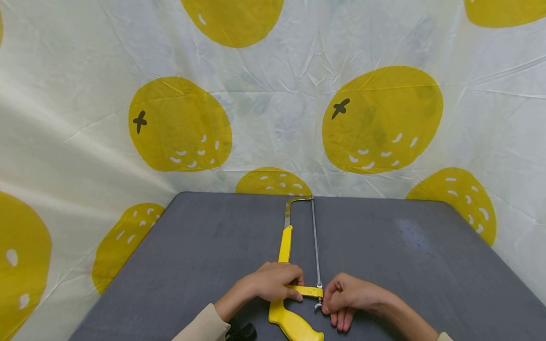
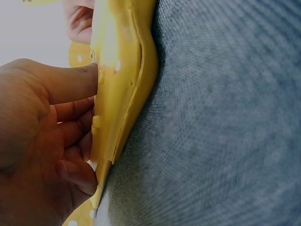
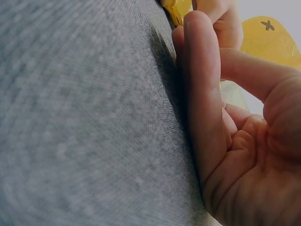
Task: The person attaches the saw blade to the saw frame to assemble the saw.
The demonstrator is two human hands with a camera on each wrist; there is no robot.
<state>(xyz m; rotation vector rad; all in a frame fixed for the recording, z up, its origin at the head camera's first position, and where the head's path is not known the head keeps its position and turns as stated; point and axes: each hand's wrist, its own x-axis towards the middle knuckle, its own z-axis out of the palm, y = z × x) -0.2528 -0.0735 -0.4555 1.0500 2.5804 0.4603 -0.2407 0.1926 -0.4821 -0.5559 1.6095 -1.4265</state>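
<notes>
A hacksaw [image 1: 285, 246] with a yellow frame and handle lies on the grey table, its far end near the back edge. The thin blade [image 1: 315, 241] runs along its right side. My left hand [image 1: 275, 280] grips the yellow frame by the front crossbar; in the left wrist view, the thumb and fingers press on the yellow body [image 2: 117, 80]. At the crossbar's right end, a small metal wing nut [image 1: 317, 306] sits at my right hand [image 1: 347, 296], whose thumb and index finger pinch at it. The right wrist view hides those fingertips behind other fingers [image 3: 202, 61].
The grey cloth-covered table [image 1: 384, 246] reaches back to a white curtain [image 1: 273, 123] printed with yellow fruit. A dark object [image 1: 241, 333] shows by the left sleeve at the bottom edge. A pale patch [image 1: 411, 234] marks the table at right.
</notes>
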